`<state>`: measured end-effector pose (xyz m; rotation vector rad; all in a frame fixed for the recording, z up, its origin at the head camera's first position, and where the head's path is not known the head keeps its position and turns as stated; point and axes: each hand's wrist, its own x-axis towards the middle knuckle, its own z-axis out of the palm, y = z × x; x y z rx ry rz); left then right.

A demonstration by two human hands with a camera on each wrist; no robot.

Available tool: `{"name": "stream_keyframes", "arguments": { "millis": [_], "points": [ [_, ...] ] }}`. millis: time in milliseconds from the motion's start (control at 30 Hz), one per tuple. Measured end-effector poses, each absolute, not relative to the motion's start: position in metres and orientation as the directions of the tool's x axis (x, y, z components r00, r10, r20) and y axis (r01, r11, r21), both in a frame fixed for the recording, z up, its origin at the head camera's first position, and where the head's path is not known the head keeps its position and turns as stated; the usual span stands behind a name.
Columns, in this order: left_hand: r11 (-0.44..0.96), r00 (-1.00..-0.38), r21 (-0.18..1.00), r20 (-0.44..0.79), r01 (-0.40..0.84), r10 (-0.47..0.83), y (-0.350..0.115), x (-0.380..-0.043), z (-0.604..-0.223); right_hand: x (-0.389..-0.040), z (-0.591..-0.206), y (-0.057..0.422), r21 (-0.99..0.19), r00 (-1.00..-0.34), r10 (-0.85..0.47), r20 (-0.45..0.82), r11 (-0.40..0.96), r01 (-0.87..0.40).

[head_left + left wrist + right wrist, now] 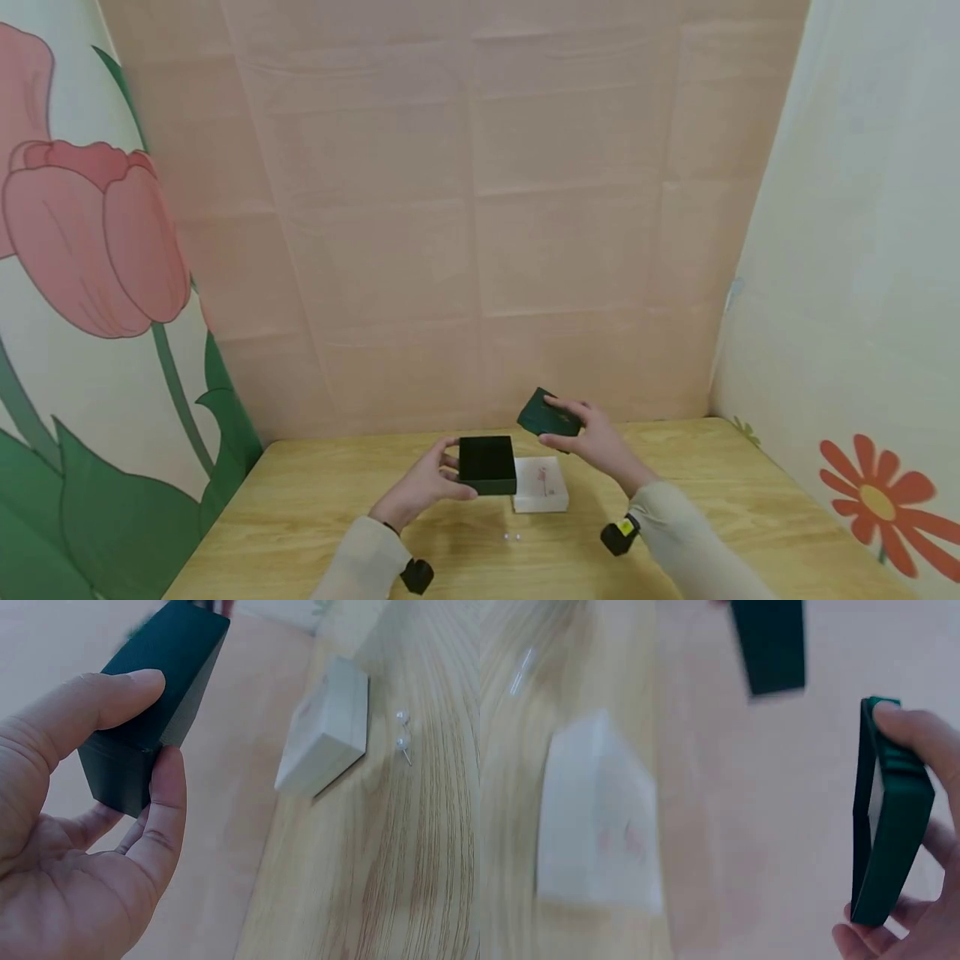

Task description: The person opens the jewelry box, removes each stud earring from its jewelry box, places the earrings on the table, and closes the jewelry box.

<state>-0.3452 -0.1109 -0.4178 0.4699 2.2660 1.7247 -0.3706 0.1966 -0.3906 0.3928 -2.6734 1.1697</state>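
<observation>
My left hand [423,483] grips a dark green box base [487,486] by its left side, thumb along the front and fingers behind. Its inside looks black from above. Off to the right and higher, my right hand [597,437] pinches a green box lid [551,417] between thumb and fingers, tilted and apart from the base. In the right wrist view, a pale inner strip shows along the lid's edge. A small white box [542,486] with reddish print sits on the table just right of the base. Two pearl stud earrings [403,742] lie on the wood nearer the front.
The wood-grain table [300,500] runs back to a creased pinkish cloth [480,250]. Flower-printed panels stand at both sides, with a large tulip [97,242] on the left and a red flower [877,504] on the right. Each wrist carries a small black camera.
</observation>
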Motion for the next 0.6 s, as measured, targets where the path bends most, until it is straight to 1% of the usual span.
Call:
{"name": "stream_keyframes", "arguments": {
  "millis": [100, 367, 600],
  "points": [
    [0.237, -0.914, 0.966, -0.005, 0.100, 0.405, -0.111, -0.345, -0.417, -0.362, -0.380, 0.181, -0.735, -0.930, -0.223, 0.291, 0.571, -0.366],
    [0.191, -0.902, 0.977, 0.004, 0.096, 0.432, -0.106, -0.347, -0.417, -0.348, -0.366, 0.153, -0.673, -0.846, -0.417, 0.333, 0.523, -0.523],
    [0.168, -0.893, 0.981, 0.010, 0.095, 0.449, -0.105, -0.347, -0.418, -0.347, -0.371, 0.138, -0.695, -0.836, -0.483, 0.259, 0.508, -0.509]
  ]
}}
